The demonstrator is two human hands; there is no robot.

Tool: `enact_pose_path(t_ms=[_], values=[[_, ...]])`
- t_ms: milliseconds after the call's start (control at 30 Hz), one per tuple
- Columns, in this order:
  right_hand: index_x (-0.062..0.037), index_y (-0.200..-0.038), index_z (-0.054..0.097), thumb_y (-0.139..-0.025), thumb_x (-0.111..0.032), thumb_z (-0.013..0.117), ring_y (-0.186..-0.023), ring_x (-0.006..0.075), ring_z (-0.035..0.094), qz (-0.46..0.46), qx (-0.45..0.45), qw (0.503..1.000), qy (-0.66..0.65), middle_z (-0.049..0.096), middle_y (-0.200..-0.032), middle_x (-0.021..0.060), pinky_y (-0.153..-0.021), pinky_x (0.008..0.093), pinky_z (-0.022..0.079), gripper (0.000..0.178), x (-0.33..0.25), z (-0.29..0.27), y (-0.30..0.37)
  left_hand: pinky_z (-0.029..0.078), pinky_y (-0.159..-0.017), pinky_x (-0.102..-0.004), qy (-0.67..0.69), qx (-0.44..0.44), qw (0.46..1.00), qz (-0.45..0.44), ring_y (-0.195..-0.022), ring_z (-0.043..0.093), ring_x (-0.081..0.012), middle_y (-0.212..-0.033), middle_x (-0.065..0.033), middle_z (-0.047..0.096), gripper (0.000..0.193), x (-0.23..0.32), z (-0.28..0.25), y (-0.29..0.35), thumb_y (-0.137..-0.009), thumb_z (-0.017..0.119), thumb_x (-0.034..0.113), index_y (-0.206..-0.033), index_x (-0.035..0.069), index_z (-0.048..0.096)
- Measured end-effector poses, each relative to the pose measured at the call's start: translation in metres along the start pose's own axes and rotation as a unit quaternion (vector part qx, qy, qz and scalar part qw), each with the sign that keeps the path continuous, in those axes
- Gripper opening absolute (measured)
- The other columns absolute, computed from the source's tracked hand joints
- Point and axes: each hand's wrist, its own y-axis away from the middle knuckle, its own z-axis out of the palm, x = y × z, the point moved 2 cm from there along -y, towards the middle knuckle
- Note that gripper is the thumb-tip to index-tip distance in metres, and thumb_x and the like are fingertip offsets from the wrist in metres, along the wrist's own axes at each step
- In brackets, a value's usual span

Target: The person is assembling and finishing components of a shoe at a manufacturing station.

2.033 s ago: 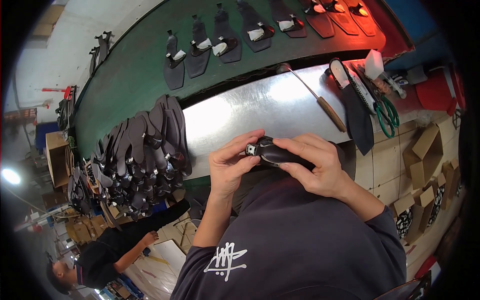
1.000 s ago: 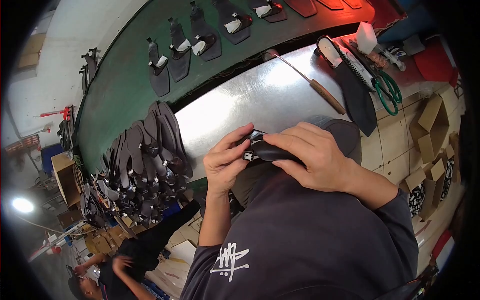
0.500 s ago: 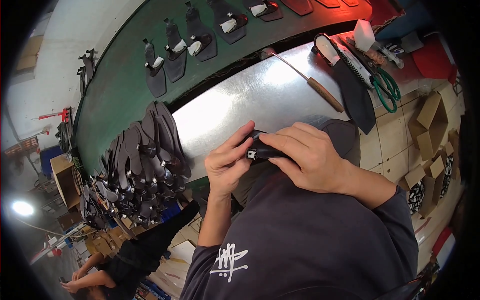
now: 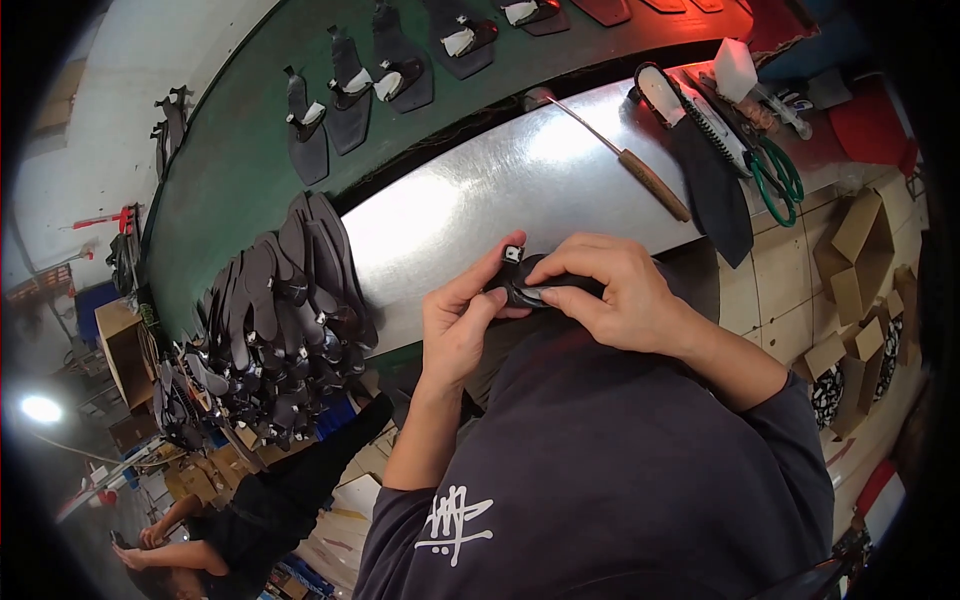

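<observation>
Both of my hands hold one black shoe insole piece point(image 4: 528, 290) just in front of my chest, over the near edge of the shiny metal worktable point(image 4: 480, 200). My left hand point(image 4: 462, 320) pinches its left end, where a small white tag shows. My right hand point(image 4: 610, 290) lies over its right part, fingers pressing down on it, and hides most of it.
A stack of black insoles point(image 4: 275, 320) lies at the table's left end. A wooden-handled tool point(image 4: 640, 170), green scissors point(image 4: 775, 175), a dark sole point(image 4: 705, 170) and a white block point(image 4: 735, 65) sit at the right. Soles ride a green conveyor belt point(image 4: 240, 170). Another person point(image 4: 230, 520) crouches below left.
My hands have stayed on the piece, with my right fingers sliding over more of it. The view has shifted slightly. The person at lower left has moved.
</observation>
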Motion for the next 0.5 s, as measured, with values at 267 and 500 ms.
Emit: enact_pose_path(t_ms=[267, 500], values=[[-0.0042, -0.086, 0.070, -0.078, -0.007, 0.067, -0.075, 0.0291, 0.061, -0.047, 0.015, 0.995, 0.087, 0.062, -0.081, 0.0098, -0.068, 0.0397, 0.048, 0.010, -0.0032, 0.0046, -0.0015, 0.059, -0.080, -0.0277, 0.009, 0.034, 0.999, -0.036, -0.114, 0.059, -0.0206, -0.138, -0.0157, 0.051, 0.046, 0.0029, 0.0079, 0.0011, -0.088, 0.042, -0.011, -0.131, 0.001, 0.056], [-0.0063, -0.091, 0.069, -0.075, -0.011, 0.072, -0.087, 0.0296, 0.058, -0.112, -0.074, 0.984, 0.117, 0.058, -0.088, 0.0100, -0.073, 0.0408, 0.046, 0.018, 0.0011, -0.0038, -0.0079, 0.060, -0.073, -0.0241, 0.024, 0.041, 0.993, -0.111, -0.099, 0.066, -0.0151, -0.125, -0.0129, 0.062, 0.041, 0.0036, 0.0006, -0.0044, -0.086, 0.054, -0.008, -0.125, -0.002, 0.059]])
